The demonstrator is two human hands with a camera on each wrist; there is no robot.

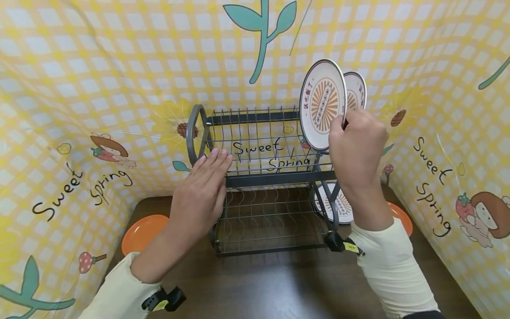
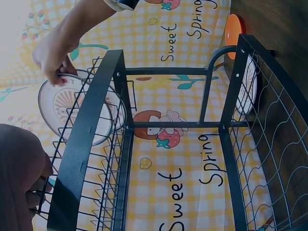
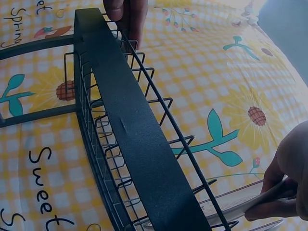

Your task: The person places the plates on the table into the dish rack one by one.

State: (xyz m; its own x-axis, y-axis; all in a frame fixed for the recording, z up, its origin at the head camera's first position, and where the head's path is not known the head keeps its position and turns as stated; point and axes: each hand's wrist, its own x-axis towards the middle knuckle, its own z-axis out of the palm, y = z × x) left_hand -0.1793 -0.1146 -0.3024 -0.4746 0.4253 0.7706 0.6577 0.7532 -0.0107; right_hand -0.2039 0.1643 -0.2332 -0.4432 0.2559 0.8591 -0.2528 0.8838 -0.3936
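On the rack's (image 1: 263,179) top tier — plate (image 1: 322,105) upright, face leftward — pinched by right hand (image 1: 356,148); left hand (image 1: 205,186) flat.

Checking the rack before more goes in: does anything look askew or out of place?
Nothing stands out. The right hand pinches a patterned plate upright on the rack's upper tier, the left hand rests on its front rail.

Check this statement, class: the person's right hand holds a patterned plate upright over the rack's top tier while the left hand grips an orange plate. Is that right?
Not quite. The left hand rests with straight fingers on the rack front rail, as the head view shows; the orange plate lies untouched on the table. The right hand does hold the patterned plate upright.
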